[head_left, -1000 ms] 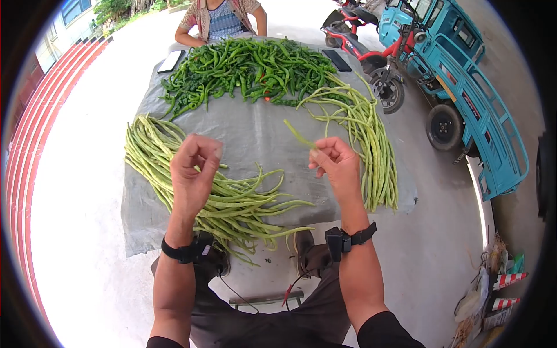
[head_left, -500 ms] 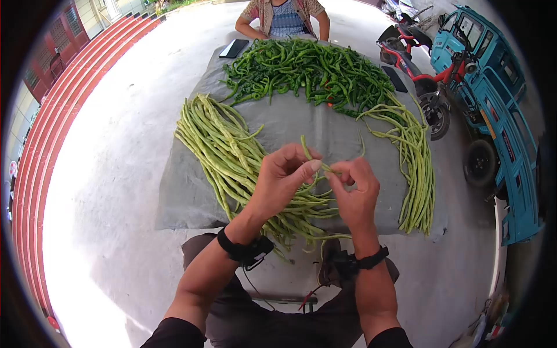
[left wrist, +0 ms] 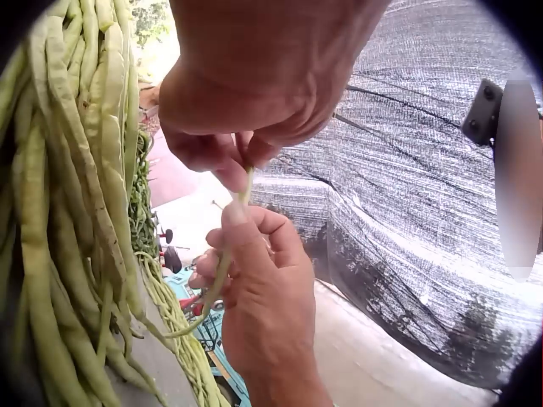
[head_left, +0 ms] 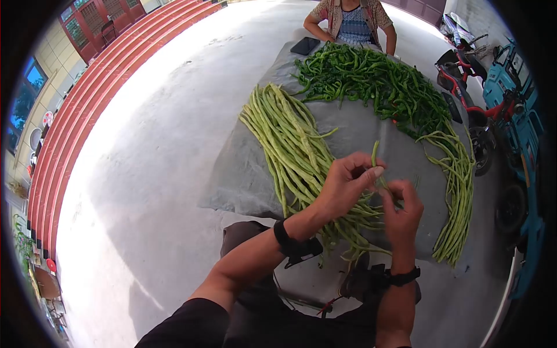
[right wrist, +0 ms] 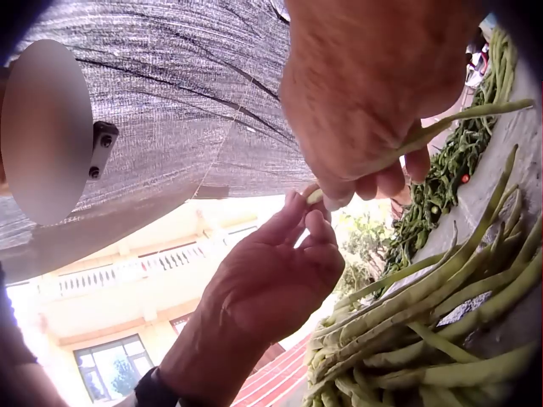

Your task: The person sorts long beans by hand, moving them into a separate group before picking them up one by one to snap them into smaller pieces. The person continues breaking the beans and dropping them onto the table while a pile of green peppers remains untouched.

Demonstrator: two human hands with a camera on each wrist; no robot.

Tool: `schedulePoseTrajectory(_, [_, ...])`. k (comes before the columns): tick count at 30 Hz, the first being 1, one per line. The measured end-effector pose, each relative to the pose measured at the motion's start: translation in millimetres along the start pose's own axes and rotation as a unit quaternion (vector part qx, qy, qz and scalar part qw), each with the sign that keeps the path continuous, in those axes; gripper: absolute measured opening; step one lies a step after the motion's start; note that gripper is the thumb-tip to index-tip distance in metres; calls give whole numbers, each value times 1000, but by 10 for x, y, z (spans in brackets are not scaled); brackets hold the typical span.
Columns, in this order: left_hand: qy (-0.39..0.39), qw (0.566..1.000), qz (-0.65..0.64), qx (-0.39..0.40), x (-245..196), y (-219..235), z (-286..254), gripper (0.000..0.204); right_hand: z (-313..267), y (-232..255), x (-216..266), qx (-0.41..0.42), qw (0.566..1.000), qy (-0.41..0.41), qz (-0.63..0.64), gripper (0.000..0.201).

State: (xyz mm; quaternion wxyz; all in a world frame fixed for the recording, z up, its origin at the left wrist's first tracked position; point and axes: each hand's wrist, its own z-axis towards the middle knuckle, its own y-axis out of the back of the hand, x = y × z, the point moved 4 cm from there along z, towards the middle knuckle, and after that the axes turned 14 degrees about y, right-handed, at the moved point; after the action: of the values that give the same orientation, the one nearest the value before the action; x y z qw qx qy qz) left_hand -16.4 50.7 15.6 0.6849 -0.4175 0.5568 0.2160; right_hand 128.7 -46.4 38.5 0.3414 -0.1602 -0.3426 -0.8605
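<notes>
My hands are close together above the near side of the grey-covered table (head_left: 232, 180). My left hand (head_left: 348, 184) pinches a long green bean (head_left: 375, 152) between thumb and fingers, one end sticking up past them. Just to the right, my right hand (head_left: 402, 211) pinches the same bean, which runs between the two sets of fingertips in the left wrist view, its tail (left wrist: 208, 318) hanging beside the right hand. Under and left of the hands lies a large bundle of long beans (head_left: 284, 139). A smaller bean pile (head_left: 455, 214) lies along the right edge.
A heap of green peppers (head_left: 371, 81) covers the table's far side, with a phone (head_left: 305, 46) at its left and another phone (head_left: 451, 107) at its right. A person (head_left: 353, 23) sits opposite. A blue three-wheeler (head_left: 522, 139) stands to the right, red steps (head_left: 116, 69) to the left.
One second ago the hands were apart, the right holding a bean and the left holding nothing visible. They came together on the bean. The head view has turned left, shifting the table rightward.
</notes>
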Motion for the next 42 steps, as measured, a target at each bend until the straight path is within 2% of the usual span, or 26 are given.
schedulePoseTrajectory(6, [-1, 998, 3, -58, -236, 379, 17, 24, 17, 48, -3, 11, 1000, -1, 28, 14])
schedulePoseTrajectory(12, [-42, 982, -17, -182, -442, 913, 26, 30, 0, 132, -68, 46, 998, -16, 47, 12])
schedulePoseTrajectory(17, [-54, 966, -22, -252, -563, 1383, 13, 29, 4, 136, -73, 65, 996, -19, 54, 11])
schedulePoseTrajectory(19, [-55, 958, -24, -280, -589, 1525, 14, 30, -8, 73, -81, 79, 995, -24, 53, 11])
schedulePoseTrajectory(22, [-98, 930, -16, -353, -612, 1687, 45, 30, -16, -89, -33, 83, 994, -1, 65, 13])
schedulePoseTrajectory(25, [-136, 907, -20, -398, -659, 1904, 74, 38, 37, -204, 75, 84, 993, 5, 82, 13])
schedulePoseTrajectory(34, [-143, 907, 19, -395, -764, 2221, 279, 15, 152, -524, 168, 35, 997, 45, 46, 11])
schedulePoseTrajectory(37, [-114, 914, 35, -388, -750, 2245, 350, 24, 230, -636, 202, 19, 998, 47, 25, 12])
schedulePoseTrajectory(40, [-129, 897, 41, -421, -710, 2245, 377, 18, 279, -775, 178, 23, 998, 65, 9, 13])
schedulePoseTrajectory(42, [-150, 882, 82, -440, -698, 2257, 369, 17, 286, -839, 180, 30, 998, 46, 8, 12])
